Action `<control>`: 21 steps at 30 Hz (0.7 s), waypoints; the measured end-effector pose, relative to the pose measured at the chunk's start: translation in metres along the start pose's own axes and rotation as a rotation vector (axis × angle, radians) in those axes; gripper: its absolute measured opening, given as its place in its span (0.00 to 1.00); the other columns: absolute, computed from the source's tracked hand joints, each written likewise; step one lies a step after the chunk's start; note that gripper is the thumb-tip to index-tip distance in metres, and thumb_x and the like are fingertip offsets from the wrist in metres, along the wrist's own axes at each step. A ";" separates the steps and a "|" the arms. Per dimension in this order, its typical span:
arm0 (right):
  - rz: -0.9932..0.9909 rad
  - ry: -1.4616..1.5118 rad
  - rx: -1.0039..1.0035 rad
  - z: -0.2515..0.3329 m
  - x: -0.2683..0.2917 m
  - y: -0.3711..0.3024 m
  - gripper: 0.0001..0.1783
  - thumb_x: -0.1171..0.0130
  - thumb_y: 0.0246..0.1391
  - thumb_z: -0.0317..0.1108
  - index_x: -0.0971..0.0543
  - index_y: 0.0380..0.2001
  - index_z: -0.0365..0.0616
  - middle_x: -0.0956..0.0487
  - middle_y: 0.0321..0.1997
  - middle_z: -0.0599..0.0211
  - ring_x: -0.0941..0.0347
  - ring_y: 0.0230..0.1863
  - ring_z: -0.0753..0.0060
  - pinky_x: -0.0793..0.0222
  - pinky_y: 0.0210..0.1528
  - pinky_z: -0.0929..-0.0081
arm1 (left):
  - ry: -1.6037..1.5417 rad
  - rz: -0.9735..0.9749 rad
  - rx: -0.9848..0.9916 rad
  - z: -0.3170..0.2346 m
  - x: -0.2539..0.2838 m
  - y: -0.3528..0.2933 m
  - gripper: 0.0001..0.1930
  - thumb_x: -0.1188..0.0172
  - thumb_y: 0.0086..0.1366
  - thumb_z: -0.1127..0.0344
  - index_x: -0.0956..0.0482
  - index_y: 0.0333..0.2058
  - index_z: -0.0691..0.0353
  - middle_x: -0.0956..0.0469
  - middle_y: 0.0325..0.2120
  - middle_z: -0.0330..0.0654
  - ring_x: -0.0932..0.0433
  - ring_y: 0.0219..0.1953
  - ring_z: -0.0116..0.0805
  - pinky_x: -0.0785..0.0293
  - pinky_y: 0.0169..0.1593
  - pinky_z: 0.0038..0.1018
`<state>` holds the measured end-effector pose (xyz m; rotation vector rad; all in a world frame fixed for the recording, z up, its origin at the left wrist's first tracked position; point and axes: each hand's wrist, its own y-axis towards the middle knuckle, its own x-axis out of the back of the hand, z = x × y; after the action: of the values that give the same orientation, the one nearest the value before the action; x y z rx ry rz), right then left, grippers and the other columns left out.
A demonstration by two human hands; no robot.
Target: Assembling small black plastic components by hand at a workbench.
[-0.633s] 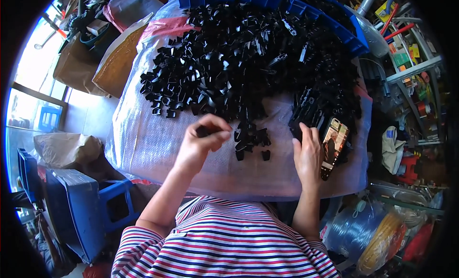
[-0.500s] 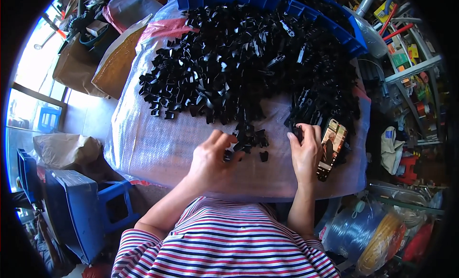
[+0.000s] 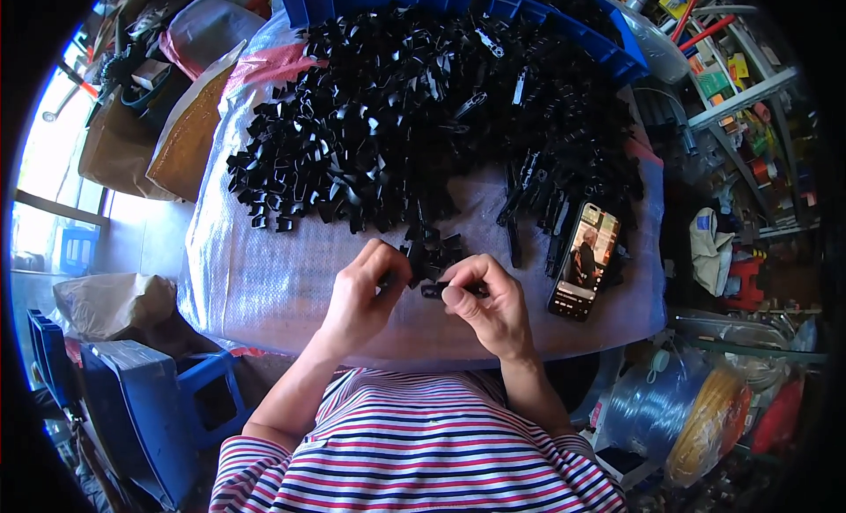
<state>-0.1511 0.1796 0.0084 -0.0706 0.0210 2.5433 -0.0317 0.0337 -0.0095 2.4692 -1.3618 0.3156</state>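
My right hand (image 3: pixel 492 306) is closed in a pinch on a narrow black plastic part (image 3: pixel 432 291), whose end sticks out to the left of the fingertips. Close beside it, my left hand (image 3: pixel 357 293) has its fingers curled round a small dark plastic piece, mostly hidden by the hand. Just beyond both hands lies a small cluster of black pieces (image 3: pixel 448 249). Farther back spreads a big heap of small bent black clips (image 3: pixel 326 152), and long black parts (image 3: pixel 533 191) lie on its right side.
A lit phone (image 3: pixel 585 259) lies at the right on the white woven sheet (image 3: pixel 256 288). Blue bins (image 3: pixel 379 0) stand along the far edge. A blue plastic stool (image 3: pixel 207 394) is at the lower left, wrapped spools (image 3: pixel 656 407) at the lower right, shelving (image 3: pixel 745 99) beyond.
My right hand has moved left, from the long parts beside the phone to the front middle, bringing a narrow black part. My left hand has curled more tightly. The whole view has shifted slightly.
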 end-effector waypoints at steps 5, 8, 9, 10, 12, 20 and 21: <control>0.112 -0.212 0.031 0.007 -0.006 0.008 0.17 0.41 0.51 0.35 0.29 0.43 0.38 0.27 0.25 0.71 0.31 0.27 0.84 0.34 0.30 0.85 | -0.352 0.064 0.115 -0.001 0.004 0.002 0.06 0.45 0.51 0.78 0.32 0.28 0.63 0.31 0.26 0.37 0.31 0.28 0.23 0.34 0.32 0.21; 0.185 -0.284 0.077 0.002 -0.006 0.009 0.20 0.41 0.50 0.32 0.29 0.47 0.39 0.23 0.29 0.67 0.28 0.30 0.80 0.31 0.33 0.82 | -0.404 0.117 0.126 -0.002 0.004 0.003 0.09 0.43 0.53 0.79 0.34 0.30 0.62 0.33 0.28 0.36 0.32 0.31 0.22 0.34 0.35 0.19; 0.164 -0.300 0.125 0.000 -0.007 0.009 0.19 0.40 0.49 0.31 0.28 0.46 0.39 0.23 0.30 0.66 0.27 0.30 0.79 0.31 0.33 0.81 | -0.468 0.109 0.133 0.001 0.003 0.003 0.09 0.42 0.53 0.77 0.33 0.32 0.62 0.32 0.29 0.35 0.32 0.30 0.21 0.35 0.34 0.18; 0.164 -0.301 0.123 -0.001 -0.007 0.009 0.19 0.40 0.49 0.31 0.28 0.46 0.39 0.23 0.30 0.66 0.27 0.30 0.79 0.31 0.33 0.81 | -0.534 0.102 0.141 -0.002 0.003 0.005 0.10 0.41 0.53 0.76 0.32 0.34 0.63 0.32 0.29 0.35 0.32 0.30 0.21 0.36 0.33 0.18; 0.127 -0.281 0.120 0.000 -0.008 0.008 0.18 0.39 0.47 0.29 0.27 0.43 0.39 0.22 0.32 0.64 0.26 0.30 0.77 0.29 0.32 0.79 | -0.685 0.076 0.288 -0.015 0.002 0.008 0.10 0.41 0.54 0.73 0.30 0.35 0.62 0.30 0.29 0.35 0.33 0.29 0.21 0.36 0.33 0.18; -0.104 -0.714 0.476 -0.007 -0.017 0.006 0.18 0.39 0.43 0.24 0.26 0.41 0.40 0.24 0.29 0.62 0.26 0.28 0.67 0.29 0.30 0.75 | -0.941 0.002 0.511 -0.003 -0.016 0.005 0.06 0.43 0.60 0.65 0.25 0.32 0.60 0.29 0.22 0.31 0.37 0.23 0.18 0.42 0.27 0.16; -0.103 -0.714 0.475 -0.005 -0.016 0.006 0.18 0.39 0.43 0.24 0.26 0.41 0.40 0.24 0.29 0.62 0.26 0.28 0.67 0.29 0.30 0.75 | -0.959 -0.006 0.534 -0.003 -0.018 0.006 0.06 0.43 0.60 0.64 0.26 0.32 0.59 0.30 0.21 0.31 0.37 0.23 0.18 0.42 0.27 0.16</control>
<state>-0.1406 0.1654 0.0040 0.9805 0.3259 2.2569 -0.0466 0.0454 -0.0113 3.2536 -1.7513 -0.7032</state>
